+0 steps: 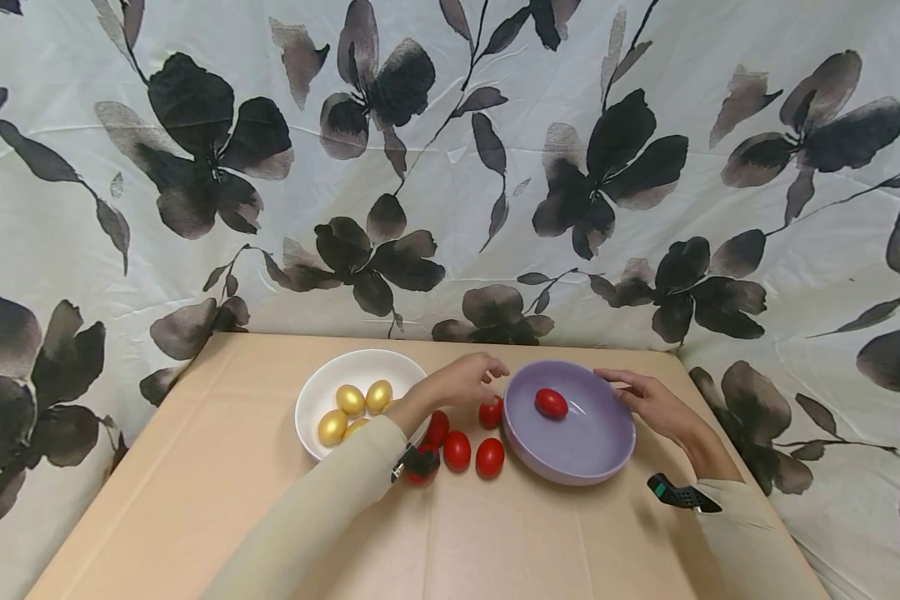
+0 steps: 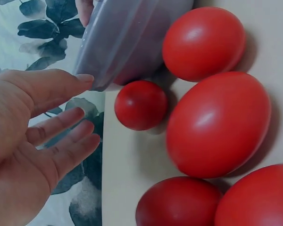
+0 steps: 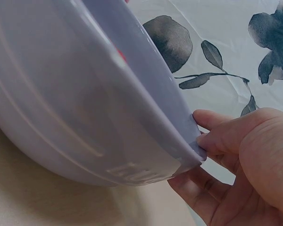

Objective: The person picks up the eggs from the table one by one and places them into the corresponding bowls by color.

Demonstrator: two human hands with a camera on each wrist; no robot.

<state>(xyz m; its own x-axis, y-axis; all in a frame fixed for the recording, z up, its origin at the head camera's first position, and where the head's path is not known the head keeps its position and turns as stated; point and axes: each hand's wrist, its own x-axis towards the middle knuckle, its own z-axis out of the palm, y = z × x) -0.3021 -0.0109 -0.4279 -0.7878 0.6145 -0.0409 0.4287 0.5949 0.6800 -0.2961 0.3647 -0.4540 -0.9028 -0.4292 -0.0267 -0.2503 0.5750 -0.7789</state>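
Note:
A purple bowl (image 1: 570, 454) has one red egg (image 1: 551, 403) lying in it. My right hand (image 1: 656, 408) holds the bowl's right rim; thumb and fingers pinch the edge in the right wrist view. My left hand (image 1: 461, 382) is between the two bowls, its fingers loosely spread and nothing in them. In the left wrist view, a small-looking red egg (image 2: 141, 105) lies just right of those fingertips, beside the purple bowl's wall. Several more red eggs (image 1: 490, 457) are grouped on the table in front of the left hand.
To the left stands a white bowl (image 1: 309, 417) with several gold eggs (image 1: 349, 400), partly hidden by the left forearm. Both bowls sit on a tan table (image 1: 232, 467). A flower-printed cloth (image 1: 480, 208) hangs behind the table's back edge.

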